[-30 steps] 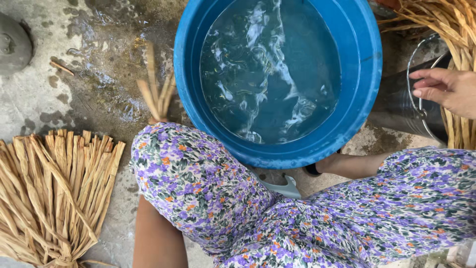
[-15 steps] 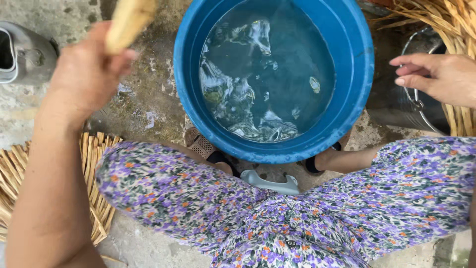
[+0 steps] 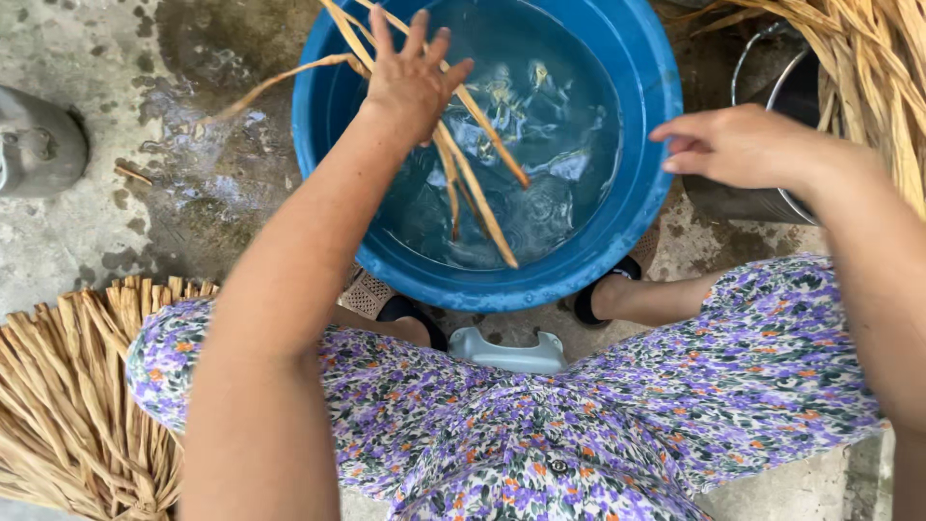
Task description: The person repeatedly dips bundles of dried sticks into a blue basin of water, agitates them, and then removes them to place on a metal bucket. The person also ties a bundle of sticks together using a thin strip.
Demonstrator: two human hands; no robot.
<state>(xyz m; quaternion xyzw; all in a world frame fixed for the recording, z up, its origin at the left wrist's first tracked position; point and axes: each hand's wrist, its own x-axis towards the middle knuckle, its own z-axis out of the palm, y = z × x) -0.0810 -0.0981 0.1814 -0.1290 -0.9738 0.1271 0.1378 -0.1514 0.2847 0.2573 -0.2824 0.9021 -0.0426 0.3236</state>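
A round blue basin (image 3: 646, 183) full of water stands on the wet concrete in front of my knees. My left hand (image 3: 413, 79) is over the basin's near-left part with its fingers spread, pressing a bunch of long tan straw strips (image 3: 475, 183) down into the water. Some strips trail out over the basin's left rim. My right hand (image 3: 743, 145) hovers at the basin's right rim, fingers loosely curled, holding nothing. My flowered trousers (image 3: 598, 425) fill the lower part of the view.
A pile of dry straw strips (image 3: 68, 386) lies on the ground at lower left. More straw (image 3: 868, 68) hangs at upper right over a dark metal pot (image 3: 772, 87). A grey object (image 3: 39, 145) sits at far left. A small pale stool (image 3: 506, 352) shows under me.
My left hand has carried a bundle of straw from the left side over to the basin and pushed it into the water. My right hand has shifted left toward the basin's rim.
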